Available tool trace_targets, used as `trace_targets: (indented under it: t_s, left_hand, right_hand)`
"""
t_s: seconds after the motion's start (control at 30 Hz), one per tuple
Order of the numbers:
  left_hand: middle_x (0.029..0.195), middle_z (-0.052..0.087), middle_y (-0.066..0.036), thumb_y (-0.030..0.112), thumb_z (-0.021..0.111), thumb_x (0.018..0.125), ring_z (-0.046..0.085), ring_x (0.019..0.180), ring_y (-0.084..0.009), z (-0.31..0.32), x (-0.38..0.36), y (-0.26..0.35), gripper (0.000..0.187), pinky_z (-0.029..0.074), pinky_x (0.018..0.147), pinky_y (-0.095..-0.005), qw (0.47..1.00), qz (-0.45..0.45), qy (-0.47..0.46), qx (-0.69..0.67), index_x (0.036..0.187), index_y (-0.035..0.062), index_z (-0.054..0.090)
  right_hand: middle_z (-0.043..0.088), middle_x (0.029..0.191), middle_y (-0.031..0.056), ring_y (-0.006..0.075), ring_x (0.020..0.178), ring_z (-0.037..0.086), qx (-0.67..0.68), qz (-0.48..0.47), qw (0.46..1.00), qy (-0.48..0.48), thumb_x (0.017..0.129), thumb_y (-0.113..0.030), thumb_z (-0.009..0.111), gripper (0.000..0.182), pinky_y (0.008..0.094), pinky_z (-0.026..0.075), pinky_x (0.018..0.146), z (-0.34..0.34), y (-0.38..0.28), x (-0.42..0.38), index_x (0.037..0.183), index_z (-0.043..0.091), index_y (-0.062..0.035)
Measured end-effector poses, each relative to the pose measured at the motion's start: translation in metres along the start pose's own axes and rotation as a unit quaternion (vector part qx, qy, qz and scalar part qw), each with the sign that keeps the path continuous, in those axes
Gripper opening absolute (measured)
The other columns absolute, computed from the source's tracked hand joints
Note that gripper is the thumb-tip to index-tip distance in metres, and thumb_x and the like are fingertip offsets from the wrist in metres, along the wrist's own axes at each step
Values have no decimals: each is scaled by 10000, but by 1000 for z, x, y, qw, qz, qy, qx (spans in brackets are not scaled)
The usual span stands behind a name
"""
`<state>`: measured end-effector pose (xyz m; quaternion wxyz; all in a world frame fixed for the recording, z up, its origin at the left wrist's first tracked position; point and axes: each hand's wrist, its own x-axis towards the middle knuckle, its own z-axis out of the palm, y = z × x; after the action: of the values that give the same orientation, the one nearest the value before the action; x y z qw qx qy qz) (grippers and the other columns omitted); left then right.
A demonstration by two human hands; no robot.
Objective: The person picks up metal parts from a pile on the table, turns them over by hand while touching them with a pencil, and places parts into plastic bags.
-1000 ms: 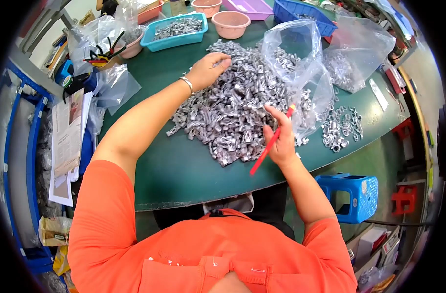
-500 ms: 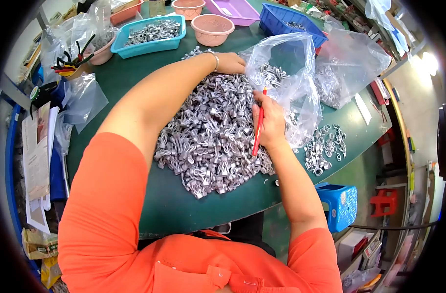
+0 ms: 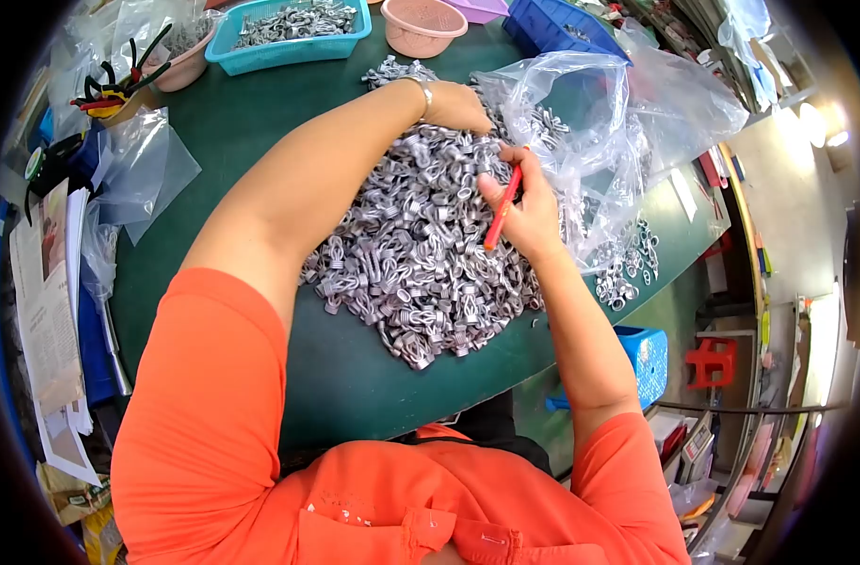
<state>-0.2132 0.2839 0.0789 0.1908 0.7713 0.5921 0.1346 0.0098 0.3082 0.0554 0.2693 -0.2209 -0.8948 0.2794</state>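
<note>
A large pile of small grey metal pieces lies on the green table. My left hand rests at the far edge of the pile, its fingertips hidden behind the back of the hand. My right hand is at the pile's right side, with a red pen held between thumb and fingers and slanting toward me. Just beyond and right of this hand, a clear plastic bag lies open over more metal pieces.
Behind the pile stand a turquoise basket, a pink bowl and a blue crate. Loose rings lie near the table's right edge. A blue stool is beside it. Pliers and papers are at left.
The view has shifted, so the baskets sit higher in it. My left hand has moved slightly right along the pile's far edge, closer to my right hand. The red pen is tilted more.
</note>
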Motion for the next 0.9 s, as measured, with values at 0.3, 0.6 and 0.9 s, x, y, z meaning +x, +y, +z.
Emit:
trace_targets:
  t_s: [0.3, 0.6, 0.9]
  left_hand:
    - [1245, 524, -144, 197, 532, 836, 501, 1134, -223, 15, -93, 14, 310, 383, 962, -312, 984, -6, 67, -167, 1042, -7, 643]
    - [1202, 571, -121, 235, 574, 852, 528, 1090, -208, 20, -177, 30, 295, 397, 937, -324, 954, -122, 119, -246, 992, -15, 642]
    - [1162, 564, -107, 272, 517, 880, 505, 1102, -282, 57, -226, 60, 276, 365, 965, -347, 942, -190, 275, -39, 997, 40, 613]
  right_hand:
    - [631, 941, 112, 316, 919, 540, 9, -134, 988, 78, 612, -352, 810, 583, 398, 451, 805, 34, -56, -37, 1053, 581, -49]
    - [620, 1000, 141, 361, 973, 542, 143, -184, 972, 33, 622, -378, 793, 549, 427, 405, 867, 74, -91, -45, 996, 576, -40]
    - [615, 908, 101, 303, 840, 559, -254, -237, 901, 260, 661, -266, 769, 438, 428, 394, 750, -67, 3, -56, 966, 513, -84]
